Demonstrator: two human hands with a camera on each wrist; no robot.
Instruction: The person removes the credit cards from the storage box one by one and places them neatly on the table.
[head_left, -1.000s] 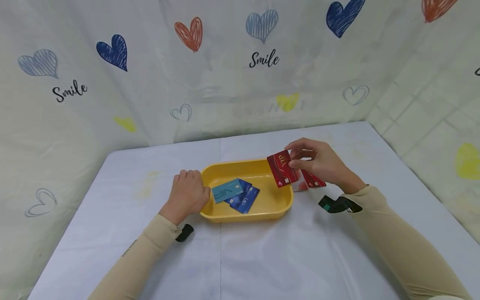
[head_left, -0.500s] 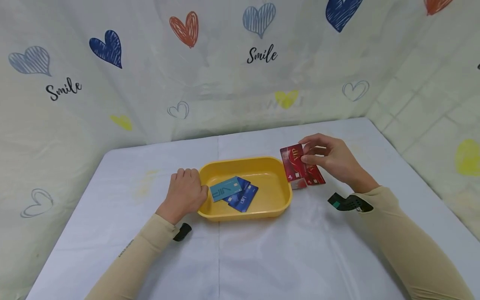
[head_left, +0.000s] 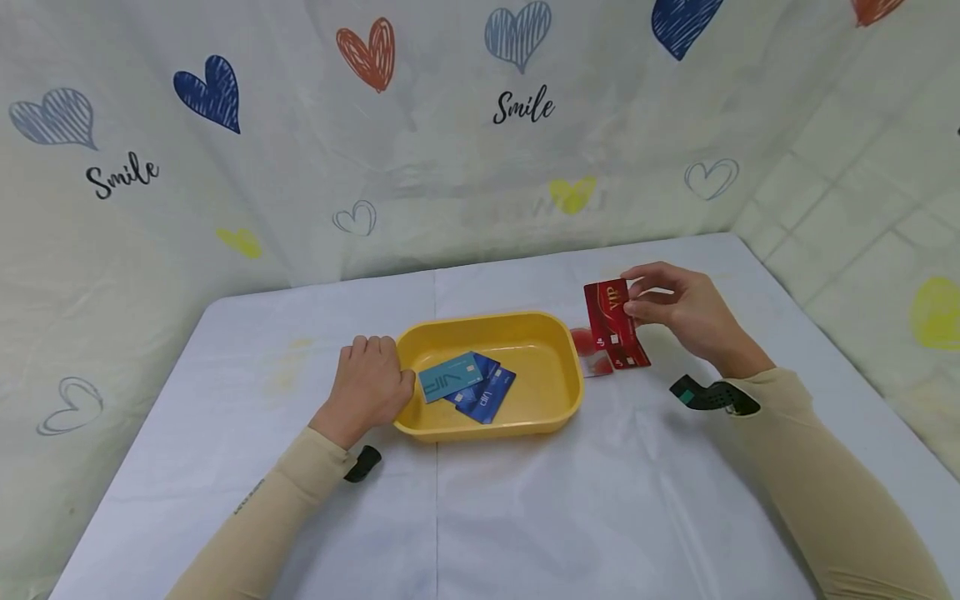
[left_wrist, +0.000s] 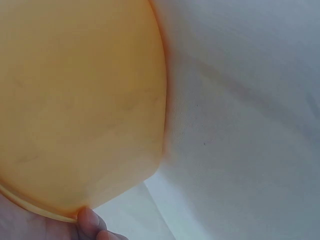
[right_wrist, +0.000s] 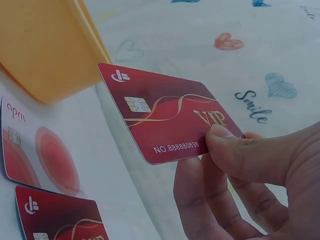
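My right hand (head_left: 678, 304) pinches a red VIP card (head_left: 606, 308) between thumb and fingers, beyond the right end of the yellow tray (head_left: 561, 421). In the right wrist view this card (right_wrist: 165, 117) tilts above the table, its chip and gold lettering showing. Beneath it lie another red VIP card (right_wrist: 62, 212) and a white card with red circles (right_wrist: 55, 150). My left hand (head_left: 367, 383) grips the tray's left rim with curled fingers; the left wrist view shows its fingertips (left_wrist: 89, 220) at the rim. Inside the tray, a teal card (head_left: 452, 377) overlaps blue cards (head_left: 491, 396).
A white cloth covers the table (head_left: 525, 517). Behind it hangs a pale sheet (head_left: 435, 167) printed with hearts and the word Smile. Black wrist straps (head_left: 716, 394) stick out below both sleeves.
My right hand has carried the red VIP card rightward from over the tray's right end to above the cards on the table. My left hand still holds the tray rim.
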